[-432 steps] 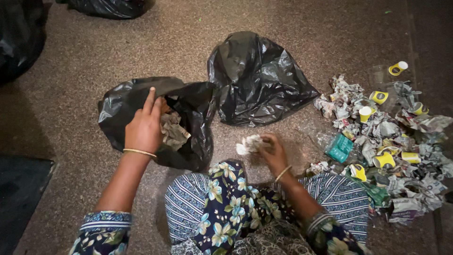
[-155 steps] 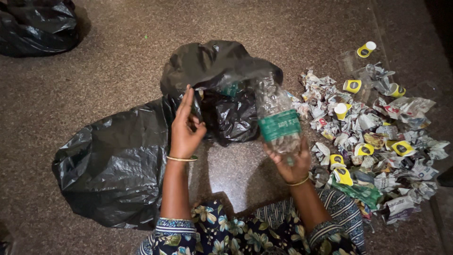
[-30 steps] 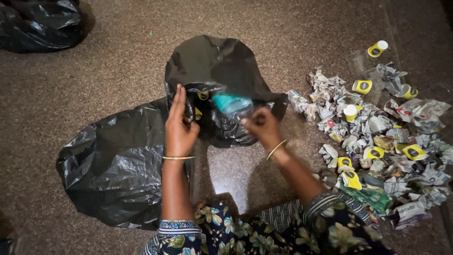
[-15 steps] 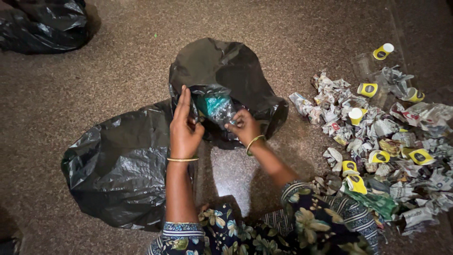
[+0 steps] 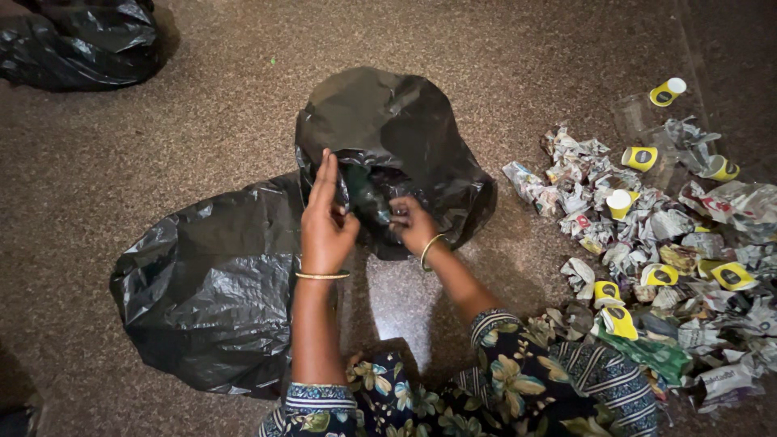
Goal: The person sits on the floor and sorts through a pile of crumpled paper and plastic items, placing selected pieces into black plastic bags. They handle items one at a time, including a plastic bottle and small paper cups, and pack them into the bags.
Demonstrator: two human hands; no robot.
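Observation:
My left hand (image 5: pixel 326 225) pinches the left rim of a black plastic bag (image 5: pixel 396 129) and holds its mouth apart. My right hand (image 5: pixel 413 226) is at the right side of that opening, fingers closed on a crumpled clear plastic bottle (image 5: pixel 364 194) with a green label. The bottle lies almost wholly inside the bag, only part of it showing. Both wrists wear thin gold bangles.
A second, larger black bag (image 5: pixel 210 283) lies on the speckled floor to the left. A third black bag (image 5: pixel 81 40) sits at the far left. To the right spreads a heap of crumpled newspaper (image 5: pixel 647 235) mixed with several yellow paper cups (image 5: pixel 639 158).
My right hand has pushed the bottle deeper into the bag; a second ago its green label showed at the opening. My left hand has stayed on the rim.

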